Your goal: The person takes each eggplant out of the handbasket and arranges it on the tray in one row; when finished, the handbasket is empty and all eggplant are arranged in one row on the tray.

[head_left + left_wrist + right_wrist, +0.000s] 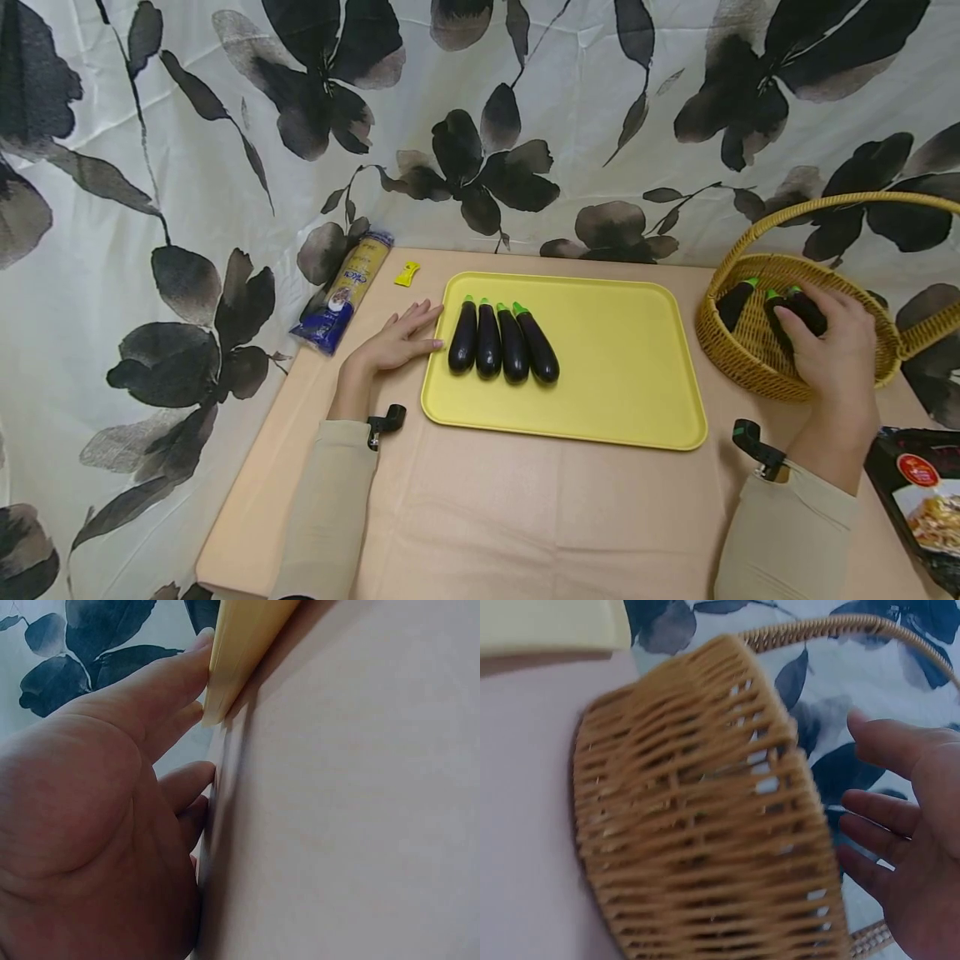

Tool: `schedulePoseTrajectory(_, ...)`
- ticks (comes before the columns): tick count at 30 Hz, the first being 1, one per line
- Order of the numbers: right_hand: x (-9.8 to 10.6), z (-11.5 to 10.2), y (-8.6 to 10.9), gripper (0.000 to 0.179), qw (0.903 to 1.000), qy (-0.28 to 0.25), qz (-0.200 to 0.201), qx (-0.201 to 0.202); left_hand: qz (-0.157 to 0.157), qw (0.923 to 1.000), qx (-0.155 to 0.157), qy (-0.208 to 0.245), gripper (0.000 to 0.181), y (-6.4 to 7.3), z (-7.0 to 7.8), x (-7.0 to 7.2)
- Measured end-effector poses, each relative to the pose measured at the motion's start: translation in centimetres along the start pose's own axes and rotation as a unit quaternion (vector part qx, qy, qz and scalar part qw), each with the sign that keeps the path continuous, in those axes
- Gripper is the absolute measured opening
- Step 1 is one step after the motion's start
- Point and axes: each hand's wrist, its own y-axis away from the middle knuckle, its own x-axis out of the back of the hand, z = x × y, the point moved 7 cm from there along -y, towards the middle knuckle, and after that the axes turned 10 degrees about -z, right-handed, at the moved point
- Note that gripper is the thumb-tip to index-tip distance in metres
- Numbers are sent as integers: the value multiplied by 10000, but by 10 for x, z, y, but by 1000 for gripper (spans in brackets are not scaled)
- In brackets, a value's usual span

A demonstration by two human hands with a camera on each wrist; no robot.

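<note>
Several dark, shiny eggplants (488, 340) with green tops lie side by side on the left part of a yellow tray (615, 367). My left hand (397, 340) rests at the tray's left edge, fingers extended, its thumb touching the rim; the left wrist view shows this hand (82, 802) against the tray's side (244, 652). At the right, my right hand (836, 337) reaches into a wicker basket (738, 367), thumb and fingers spread around an eggplant (810, 312). Two more eggplants lie beside it. The right wrist view shows this hand (922, 817) above the basket's rim, fingers apart.
A blue and yellow pasta packet (345, 292) lies at the table's left edge, near a small yellow wrapper (407, 274). A black food package (918, 500) is at the lower right. The basket's tall handle (847, 198) arches above it. Floral cloth (480, 225) hangs behind the table.
</note>
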Motion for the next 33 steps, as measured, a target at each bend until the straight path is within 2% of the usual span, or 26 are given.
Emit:
schedulePoseTrajectory(9, 2, 27, -6, 63, 9991, 173, -179, -334, 22, 10000, 22, 39, 80, -2, -1, -1)
schedulePoseTrajectory(14, 1, 36, -8, 67, 9980, 331, -277, -468, 56, 10000, 44, 48, 79, -2, 0, 0)
schedulePoseTrajectory(24, 0, 50, -13, 71, 9919, 305, -624, -1065, 85, 9999, 46, 88, 79, -5, 2, -1)
schedulePoseTrajectory(29, -4, 52, -16, 69, 9881, 462, -925, -1139, 95, 9999, 55, 106, 78, -5, 1, -1)
schedulePoseTrajectory(33, -10, 50, -18, 73, 9820, 845, -1298, -1082, 99, 9999, 39, 129, 79, -3, 2, -1)
